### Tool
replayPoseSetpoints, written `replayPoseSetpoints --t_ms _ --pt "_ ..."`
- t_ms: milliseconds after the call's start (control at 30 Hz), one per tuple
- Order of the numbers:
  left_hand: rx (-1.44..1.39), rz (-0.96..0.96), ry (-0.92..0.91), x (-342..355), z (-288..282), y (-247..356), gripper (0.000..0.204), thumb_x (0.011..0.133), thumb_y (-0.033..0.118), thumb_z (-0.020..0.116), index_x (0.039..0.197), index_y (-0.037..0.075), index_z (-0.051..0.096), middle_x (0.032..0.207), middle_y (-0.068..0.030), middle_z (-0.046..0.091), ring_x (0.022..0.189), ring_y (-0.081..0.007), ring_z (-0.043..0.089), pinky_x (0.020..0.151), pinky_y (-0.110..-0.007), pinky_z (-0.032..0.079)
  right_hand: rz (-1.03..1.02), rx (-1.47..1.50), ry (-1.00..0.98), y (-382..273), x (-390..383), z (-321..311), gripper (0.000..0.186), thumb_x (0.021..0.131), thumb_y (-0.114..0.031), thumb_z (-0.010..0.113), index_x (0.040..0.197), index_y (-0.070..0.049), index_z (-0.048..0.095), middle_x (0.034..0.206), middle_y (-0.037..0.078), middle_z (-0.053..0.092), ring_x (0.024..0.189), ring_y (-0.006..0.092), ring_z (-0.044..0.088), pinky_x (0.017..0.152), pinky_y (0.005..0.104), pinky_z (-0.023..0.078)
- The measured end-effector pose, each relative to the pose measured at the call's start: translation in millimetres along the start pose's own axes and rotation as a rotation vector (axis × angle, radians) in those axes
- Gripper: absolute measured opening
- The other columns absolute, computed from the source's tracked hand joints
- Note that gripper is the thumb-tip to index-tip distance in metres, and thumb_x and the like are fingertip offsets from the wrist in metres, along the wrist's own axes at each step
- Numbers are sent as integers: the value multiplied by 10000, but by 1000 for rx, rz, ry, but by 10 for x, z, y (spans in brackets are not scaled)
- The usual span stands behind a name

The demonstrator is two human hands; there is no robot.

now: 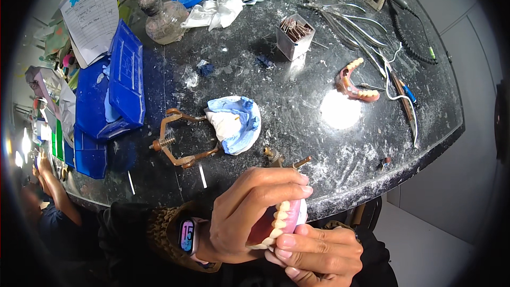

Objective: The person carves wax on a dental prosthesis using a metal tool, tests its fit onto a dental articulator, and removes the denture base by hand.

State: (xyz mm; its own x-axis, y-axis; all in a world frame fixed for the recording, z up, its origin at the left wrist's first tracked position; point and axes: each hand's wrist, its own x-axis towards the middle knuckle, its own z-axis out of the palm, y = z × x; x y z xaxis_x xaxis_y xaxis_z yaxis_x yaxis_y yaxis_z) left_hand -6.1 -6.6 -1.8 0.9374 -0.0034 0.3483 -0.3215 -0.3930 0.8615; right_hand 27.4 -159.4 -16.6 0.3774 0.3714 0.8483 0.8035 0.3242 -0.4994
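Note:
A denture with cream teeth and a pink base (288, 217) is between my two hands, close to the table's front edge. My left hand (241, 215), with a watch on its wrist, curls around it from the left and above. The fingers of my right hand (321, 252) press on its lower right side. Some white material shows behind the pink base. Just beyond my left hand are brass-coloured metal parts (277, 158); whether they join the held piece is hidden. Farther off lies a blue-and-white plaster dental model (247, 127), touching a brass-coloured articulator frame (166, 146).
Another denture (346, 81) lies at the right beside pliers (361, 26) and hand tools. A clear box of small pins (294, 37) stands at the back. Blue plastic boxes (127, 74), a glass bottle (162, 21) and crumpled tissue (218, 10) occupy the left. Another person (56, 202) sits far left.

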Motion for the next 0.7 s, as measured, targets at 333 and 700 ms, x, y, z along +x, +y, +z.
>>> replayPoseSetpoints --t_ms 333,700 --pt "-44 -1 15 2 17 -9 426 696 102 764 1067 -4 582 1047 -162 601 938 -262 628 766 -333 526 235 52 111 -74 -204 -19 317 593 124 791 722 -41 552 757 146 645 847 338 689 701 357 598" --pt "-63 7 2 0 5 -21 437 692 127 767 1063 -15 584 1040 -164 600 933 -262 629 763 -332 530 165 146 15 -37 89 -64 292 626 183 649 562 30 408 796 283 638 824 387 686 685 401 595"
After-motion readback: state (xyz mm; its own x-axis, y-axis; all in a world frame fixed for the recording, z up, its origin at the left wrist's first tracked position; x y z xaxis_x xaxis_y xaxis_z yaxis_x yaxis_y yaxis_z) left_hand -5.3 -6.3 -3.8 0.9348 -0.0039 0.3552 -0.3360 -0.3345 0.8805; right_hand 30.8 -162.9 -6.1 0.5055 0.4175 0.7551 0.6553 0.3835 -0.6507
